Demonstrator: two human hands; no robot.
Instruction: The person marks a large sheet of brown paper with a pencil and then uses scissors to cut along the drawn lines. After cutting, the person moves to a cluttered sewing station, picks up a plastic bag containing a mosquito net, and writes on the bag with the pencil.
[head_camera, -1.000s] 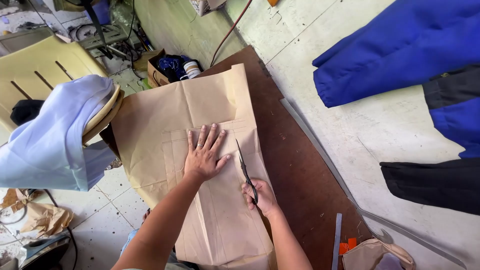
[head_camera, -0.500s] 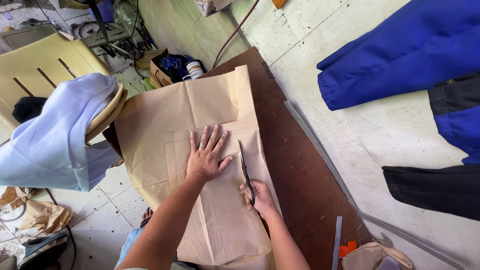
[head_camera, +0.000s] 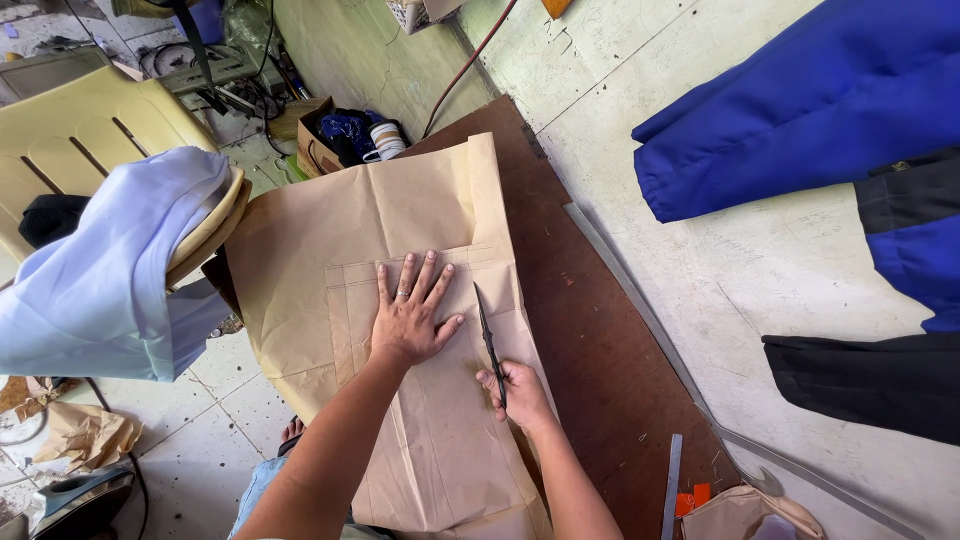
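Arms: both bare to above the elbow, no sleeves in view
Left hand (head_camera: 408, 318): a ring on one finger
Right hand (head_camera: 520, 392): no ring or band to be seen
Legs: blue denim at the knee

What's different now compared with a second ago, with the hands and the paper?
Little changed. The right hand keeps its grip on the dark metal scissors, blades along the right edge of the creased brown paper sheet, perhaps slightly farther up. The left hand stays spread flat on the paper. The blue fabric lies unmoved.
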